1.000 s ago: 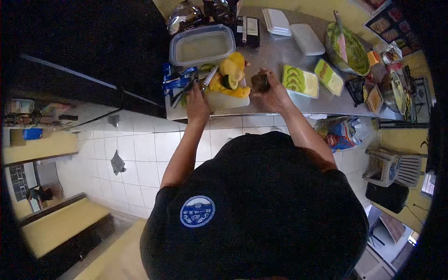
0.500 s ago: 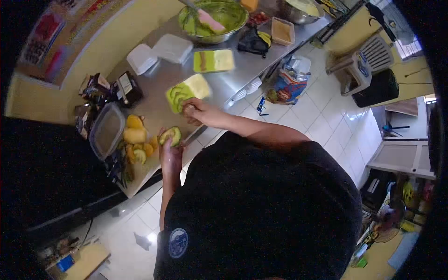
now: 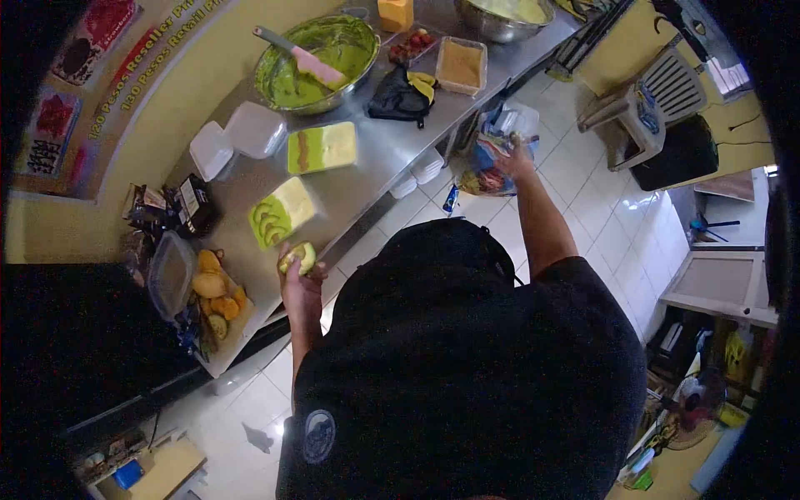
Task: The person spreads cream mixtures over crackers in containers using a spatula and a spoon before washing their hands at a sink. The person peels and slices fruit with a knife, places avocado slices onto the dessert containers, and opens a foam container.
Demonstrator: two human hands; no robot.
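My left hand [image 3: 302, 287] is closed around a cut avocado [image 3: 307, 258] at the front edge of the metal table. Just beyond it sits a tub [image 3: 283, 212] with a pale half and a green half, the green side topped with avocado slices [image 3: 271, 222]. Off to the right, my right hand [image 3: 520, 160] reaches down over a colourful plastic bag [image 3: 487, 158], its fingers apart. No object shows in those fingers, though they are small and partly blurred.
A second tub [image 3: 323, 148], white lidded boxes [image 3: 255, 129] and a large bowl [image 3: 367, 77] of green cream stand on the table. Mangoes [image 3: 210, 285] lie at the near left end. A plastic chair [image 3: 671, 87] stands on the right.
My right hand has left the tub with the avocado slices and swung right to the plastic bag. My left hand still holds the avocado, now turned differently. The view has shifted.
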